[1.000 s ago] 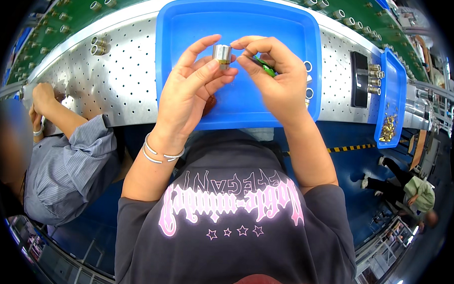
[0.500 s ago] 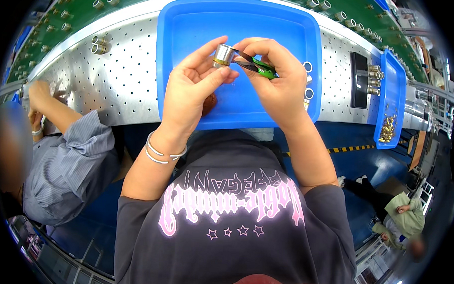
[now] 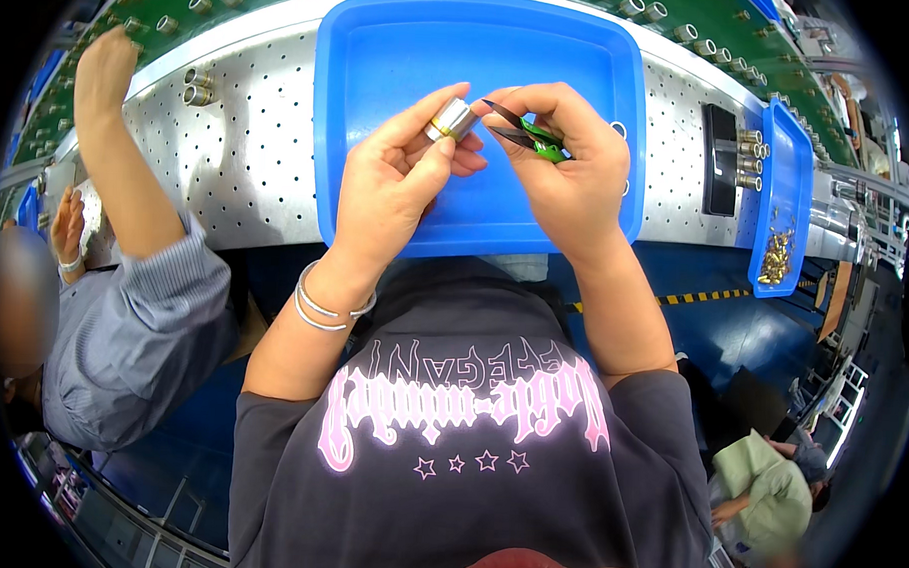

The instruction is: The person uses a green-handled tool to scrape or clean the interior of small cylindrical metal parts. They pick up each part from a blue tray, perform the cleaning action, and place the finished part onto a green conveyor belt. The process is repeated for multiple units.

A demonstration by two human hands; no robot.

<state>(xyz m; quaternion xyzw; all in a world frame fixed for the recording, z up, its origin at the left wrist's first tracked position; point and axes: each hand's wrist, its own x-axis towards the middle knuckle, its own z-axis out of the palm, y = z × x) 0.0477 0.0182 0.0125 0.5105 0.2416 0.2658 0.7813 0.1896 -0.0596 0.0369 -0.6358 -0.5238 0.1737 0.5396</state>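
Observation:
Over a large blue tray (image 3: 327,129), my left hand (image 3: 383,186) pinches a short silver metal cylinder (image 3: 455,118) with a gold-coloured band. The cylinder is tilted, its end turned toward my right hand. My right hand (image 3: 579,163) is closed around green-handled snips (image 3: 536,137) with dark pointed blades. Those blades stand apart and point at the cylinder, with a small gap that looks clear of it. Pale metal rings (image 3: 619,131) at the tray's right side are mostly hidden behind my right hand.
Similar cylinders (image 3: 197,95) stand on the perforated metal table (image 3: 264,142) at left. On the right are a black case (image 3: 719,158) and a smaller blue tray (image 3: 762,280) holding brass pieces. A co-worker's arm (image 3: 128,162) reaches toward the green belt (image 3: 172,49) carrying more cylinders.
The snips have drawn back to the right from the cylinder, which is now more tilted. A reddish-brown thing below my left hand is no longer visible. The co-worker's arm has risen toward the belt.

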